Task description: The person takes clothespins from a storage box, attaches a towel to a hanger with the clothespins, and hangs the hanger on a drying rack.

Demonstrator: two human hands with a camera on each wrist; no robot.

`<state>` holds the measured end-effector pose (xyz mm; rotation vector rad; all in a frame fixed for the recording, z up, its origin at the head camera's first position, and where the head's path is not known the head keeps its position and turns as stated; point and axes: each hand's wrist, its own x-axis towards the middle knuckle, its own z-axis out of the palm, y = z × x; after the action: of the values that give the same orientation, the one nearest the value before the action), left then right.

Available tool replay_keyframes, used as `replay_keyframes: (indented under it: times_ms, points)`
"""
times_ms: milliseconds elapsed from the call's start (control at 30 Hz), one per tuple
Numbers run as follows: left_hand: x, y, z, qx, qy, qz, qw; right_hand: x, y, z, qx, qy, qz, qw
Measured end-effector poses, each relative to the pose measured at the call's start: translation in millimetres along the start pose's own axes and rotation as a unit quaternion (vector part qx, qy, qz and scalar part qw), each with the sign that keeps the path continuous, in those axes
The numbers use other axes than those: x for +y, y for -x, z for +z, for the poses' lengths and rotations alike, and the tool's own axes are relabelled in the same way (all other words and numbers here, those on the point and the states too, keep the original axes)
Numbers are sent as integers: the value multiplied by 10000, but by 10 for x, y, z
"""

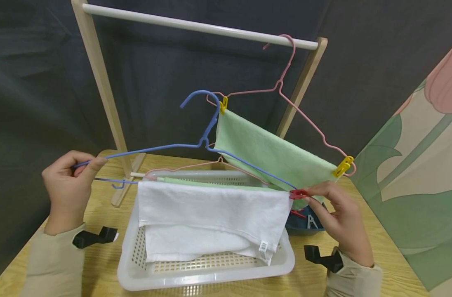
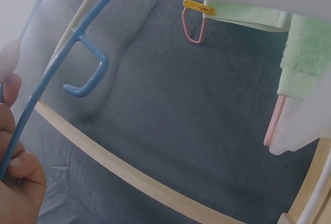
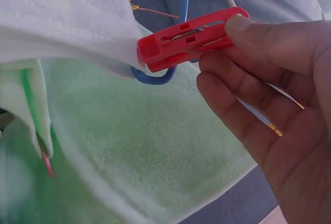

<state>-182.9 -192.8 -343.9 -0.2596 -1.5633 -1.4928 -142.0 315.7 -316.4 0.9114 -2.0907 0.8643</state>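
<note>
My left hand [image 1: 68, 183] grips the left end of a blue hanger [image 1: 159, 147], which is held up in front of the rack. A folded white towel [image 1: 211, 206] hangs over its lower bar, a label at its bottom right. At the towel's right corner, my right hand [image 1: 339, 214] pinches a red clothespin [image 3: 189, 38] between thumb and fingers. The clothespin's nose sits against the towel edge and the hanger's curved end [image 3: 155, 79]. In the left wrist view, fingers [image 2: 23, 172] wrap the blue wire near its small hook [image 2: 95, 76].
A white perforated basket [image 1: 207, 280] stands below, holding a pink hanger with green cloth. On the rack's white rod [image 1: 196, 26] hangs a pink hanger [image 1: 304, 111] with a green towel [image 1: 263, 144] held by yellow clothespins [image 1: 343, 166]. A dark blue container [image 1: 304, 232] with clothespins sits behind right.
</note>
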Motion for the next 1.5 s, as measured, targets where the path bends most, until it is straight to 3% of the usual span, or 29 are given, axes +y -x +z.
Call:
replay_keyframes:
  times_ms: [367,600,833,1067,1300,1500]
  points:
    - [-45,-11,-2,-56,889,-242,9957,62,25,12,-9,52,188,9998]
    - [-100,-15,-25,-38,1673,-497,9847,106,39,20,-26,-142,231,9996]
    - [-101,-6,-10,-59,1880,-513,9808,157,69,15,-51,-498,302,9983]
    - [-174,9,5,-189,2665,-599,9618,195,94,21,-11,-606,453,9971]
    - [-204,18,18,-341,2836,-589,9565,252,116,36,38,-974,550,9937]
    - [-201,21,23,-443,2819,-689,9559,282,105,65,-3,-588,513,9970]
